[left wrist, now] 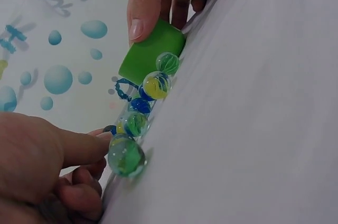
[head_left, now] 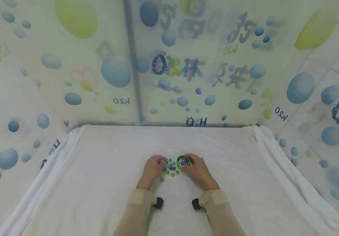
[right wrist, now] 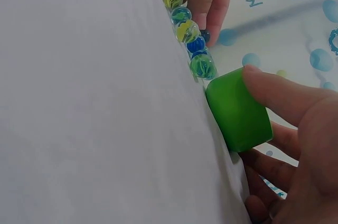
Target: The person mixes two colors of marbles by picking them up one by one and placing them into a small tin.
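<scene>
My right hand point(head_left: 198, 166) holds a small green cup point(right wrist: 237, 110), thumb on the near side of its rim and fingers round the far side. The cup stands upright on the white cloth, and some blue marbles point(head_left: 183, 162) show inside it. To its left lies a loose cluster of glass marbles point(head_left: 172, 168), blue, green and yellow-swirled. My left hand point(head_left: 154, 167) is at the cluster's left edge, its thumb and finger pinching a dark blue marble point(right wrist: 205, 35). A green marble point(left wrist: 127, 158) lies closest to the left wrist camera.
White cloth point(head_left: 107, 170) covers the table and hangs in folds at both sides. Behind and beside it stand pale walls point(head_left: 98, 98) printed with blue and green bubbles. Dark wrist cameras point(head_left: 158, 203) sit at both sleeve cuffs.
</scene>
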Demonstrator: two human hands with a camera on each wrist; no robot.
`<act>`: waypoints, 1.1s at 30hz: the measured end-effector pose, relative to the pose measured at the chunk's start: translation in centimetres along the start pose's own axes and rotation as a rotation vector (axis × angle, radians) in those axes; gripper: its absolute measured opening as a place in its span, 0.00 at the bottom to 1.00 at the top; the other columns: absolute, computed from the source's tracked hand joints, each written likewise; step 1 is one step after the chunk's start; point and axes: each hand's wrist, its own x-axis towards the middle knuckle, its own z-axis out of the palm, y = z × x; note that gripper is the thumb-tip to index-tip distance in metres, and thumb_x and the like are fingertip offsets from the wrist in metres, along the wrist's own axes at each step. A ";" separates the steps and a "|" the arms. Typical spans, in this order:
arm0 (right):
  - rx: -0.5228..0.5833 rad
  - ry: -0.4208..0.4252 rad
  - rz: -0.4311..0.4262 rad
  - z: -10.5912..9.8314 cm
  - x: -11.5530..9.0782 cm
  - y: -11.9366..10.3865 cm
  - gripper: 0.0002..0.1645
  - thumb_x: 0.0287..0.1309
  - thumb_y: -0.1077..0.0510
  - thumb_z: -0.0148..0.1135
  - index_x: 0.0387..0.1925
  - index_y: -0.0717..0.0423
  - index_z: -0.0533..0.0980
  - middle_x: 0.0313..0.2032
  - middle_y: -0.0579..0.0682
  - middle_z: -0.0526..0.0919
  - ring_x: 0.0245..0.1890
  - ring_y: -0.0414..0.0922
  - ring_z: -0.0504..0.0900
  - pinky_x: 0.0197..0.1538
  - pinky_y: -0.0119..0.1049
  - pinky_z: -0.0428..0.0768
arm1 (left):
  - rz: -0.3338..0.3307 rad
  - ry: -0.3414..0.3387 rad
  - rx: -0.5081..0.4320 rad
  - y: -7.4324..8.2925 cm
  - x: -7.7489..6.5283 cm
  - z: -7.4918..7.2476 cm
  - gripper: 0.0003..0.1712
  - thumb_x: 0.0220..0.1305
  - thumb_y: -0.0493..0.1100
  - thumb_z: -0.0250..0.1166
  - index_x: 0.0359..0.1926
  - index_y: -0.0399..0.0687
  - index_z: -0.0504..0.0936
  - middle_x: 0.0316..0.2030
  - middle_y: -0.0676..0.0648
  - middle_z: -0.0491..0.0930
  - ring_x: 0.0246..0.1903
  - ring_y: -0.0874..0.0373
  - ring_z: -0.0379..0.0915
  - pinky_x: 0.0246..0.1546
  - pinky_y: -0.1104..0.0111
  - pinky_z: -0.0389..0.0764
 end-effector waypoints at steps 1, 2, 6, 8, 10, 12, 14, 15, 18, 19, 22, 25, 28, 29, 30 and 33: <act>0.001 0.000 0.000 0.0 0.0 0.0 0.35 0.51 0.49 0.73 0.61 0.52 0.73 0.60 0.55 0.75 0.63 0.57 0.67 0.63 0.55 0.63 | 0.001 0.003 0.000 0.0 0.0 0.0 0.10 0.65 0.38 0.60 0.44 0.48 0.84 0.45 0.43 0.79 0.48 0.46 0.74 0.51 0.52 0.73; 0.002 0.000 -0.002 0.0 0.0 0.0 0.35 0.52 0.49 0.73 0.61 0.52 0.73 0.60 0.55 0.75 0.63 0.57 0.67 0.64 0.55 0.63 | 0.001 0.006 0.000 0.0 0.0 0.0 0.10 0.65 0.39 0.61 0.44 0.48 0.84 0.45 0.43 0.79 0.48 0.47 0.74 0.50 0.52 0.73; 0.010 0.002 -0.002 -0.1 -0.1 0.0 0.35 0.52 0.49 0.73 0.61 0.52 0.73 0.61 0.54 0.74 0.63 0.57 0.67 0.64 0.55 0.62 | 0.025 0.032 0.006 0.1 0.1 0.0 0.10 0.64 0.39 0.62 0.45 0.48 0.84 0.37 0.46 0.79 0.39 0.51 0.74 0.43 0.56 0.75; 0.008 0.001 -0.004 -0.1 -0.1 0.0 0.35 0.52 0.48 0.73 0.61 0.52 0.73 0.61 0.54 0.74 0.63 0.57 0.67 0.64 0.55 0.62 | 0.039 0.046 -0.002 0.1 0.2 0.1 0.10 0.64 0.39 0.63 0.45 0.47 0.84 0.34 0.48 0.77 0.35 0.54 0.72 0.38 0.59 0.74; 0.004 0.000 -0.007 0.0 0.0 0.0 0.35 0.52 0.48 0.73 0.61 0.52 0.73 0.61 0.54 0.74 0.63 0.56 0.67 0.64 0.55 0.62 | 0.049 0.055 -0.009 0.0 0.2 0.1 0.10 0.64 0.40 0.63 0.46 0.47 0.84 0.32 0.49 0.76 0.32 0.55 0.71 0.35 0.61 0.74; -0.001 -0.001 -0.008 0.0 0.0 0.0 0.35 0.53 0.48 0.72 0.61 0.52 0.73 0.60 0.54 0.74 0.63 0.56 0.67 0.64 0.55 0.63 | 0.048 0.059 -0.016 -0.1 0.4 0.1 0.10 0.65 0.41 0.64 0.47 0.48 0.84 0.31 0.50 0.75 0.32 0.57 0.70 0.34 0.62 0.73; -0.003 -0.001 -0.003 0.0 0.0 0.1 0.34 0.53 0.48 0.72 0.61 0.51 0.73 0.60 0.54 0.75 0.62 0.56 0.68 0.63 0.54 0.63 | 0.046 0.057 -0.022 -0.1 0.5 0.1 0.11 0.65 0.42 0.64 0.48 0.48 0.84 0.31 0.51 0.75 0.32 0.57 0.70 0.35 0.62 0.73; -0.003 -0.001 -0.001 0.0 0.0 0.1 0.34 0.53 0.49 0.72 0.61 0.51 0.73 0.60 0.54 0.75 0.62 0.56 0.68 0.63 0.54 0.63 | 0.043 0.057 -0.024 -0.1 0.5 0.1 0.11 0.65 0.42 0.64 0.48 0.49 0.83 0.31 0.51 0.75 0.32 0.57 0.70 0.35 0.62 0.73; -0.002 -0.003 -0.001 -0.1 -0.1 0.0 0.34 0.53 0.49 0.72 0.61 0.51 0.73 0.60 0.54 0.75 0.62 0.55 0.68 0.63 0.54 0.63 | 0.032 0.058 -0.034 0.0 0.6 0.1 0.12 0.65 0.43 0.64 0.49 0.50 0.83 0.31 0.51 0.75 0.32 0.57 0.70 0.35 0.63 0.72; -0.003 -0.003 -0.004 -0.1 -0.1 0.0 0.34 0.53 0.49 0.73 0.61 0.51 0.73 0.60 0.54 0.75 0.62 0.56 0.68 0.63 0.54 0.64 | 0.030 0.059 -0.039 0.0 0.6 0.1 0.12 0.65 0.43 0.64 0.49 0.50 0.83 0.31 0.51 0.76 0.32 0.58 0.70 0.34 0.63 0.72; -0.002 -0.003 -0.012 -0.1 -0.1 0.0 0.34 0.52 0.49 0.73 0.60 0.52 0.73 0.60 0.55 0.75 0.62 0.56 0.68 0.63 0.55 0.63 | 0.025 0.058 -0.060 0.0 0.7 0.1 0.12 0.65 0.44 0.64 0.49 0.50 0.84 0.31 0.51 0.76 0.31 0.58 0.70 0.33 0.64 0.72; -0.002 -0.002 0.001 -0.1 -0.1 -0.1 0.35 0.52 0.49 0.73 0.61 0.52 0.73 0.61 0.54 0.74 0.63 0.56 0.67 0.64 0.55 0.62 | 0.030 0.053 -0.081 0.1 0.6 0.0 0.12 0.65 0.44 0.64 0.49 0.50 0.84 0.31 0.51 0.76 0.30 0.58 0.70 0.31 0.65 0.73; -0.001 -0.004 0.023 -0.1 -0.1 -0.2 0.35 0.52 0.49 0.73 0.61 0.51 0.73 0.61 0.54 0.74 0.64 0.56 0.66 0.64 0.55 0.62 | 0.039 0.050 -0.099 0.3 0.6 -0.1 0.12 0.65 0.44 0.64 0.49 0.49 0.84 0.31 0.51 0.76 0.30 0.58 0.70 0.30 0.65 0.73; -0.001 -0.003 0.027 -0.1 -0.1 -0.2 0.35 0.52 0.49 0.73 0.62 0.51 0.73 0.61 0.54 0.74 0.64 0.56 0.66 0.65 0.55 0.62 | 0.042 0.050 -0.106 0.3 0.6 -0.1 0.12 0.65 0.44 0.64 0.49 0.49 0.84 0.31 0.51 0.76 0.29 0.58 0.70 0.30 0.65 0.73; -0.001 -0.003 0.028 -0.1 -0.1 -0.2 0.35 0.52 0.49 0.73 0.62 0.51 0.73 0.61 0.54 0.73 0.64 0.56 0.66 0.65 0.55 0.62 | 0.043 0.049 -0.117 0.3 0.6 -0.1 0.12 0.65 0.44 0.64 0.48 0.49 0.84 0.31 0.51 0.76 0.29 0.58 0.70 0.30 0.65 0.73; 0.002 0.001 0.019 -0.1 -0.1 -0.2 0.35 0.52 0.50 0.73 0.61 0.52 0.73 0.61 0.55 0.74 0.64 0.56 0.67 0.65 0.55 0.62 | 0.054 0.047 -0.135 0.2 0.7 0.2 0.12 0.65 0.44 0.64 0.48 0.49 0.84 0.31 0.51 0.76 0.30 0.58 0.71 0.32 0.65 0.73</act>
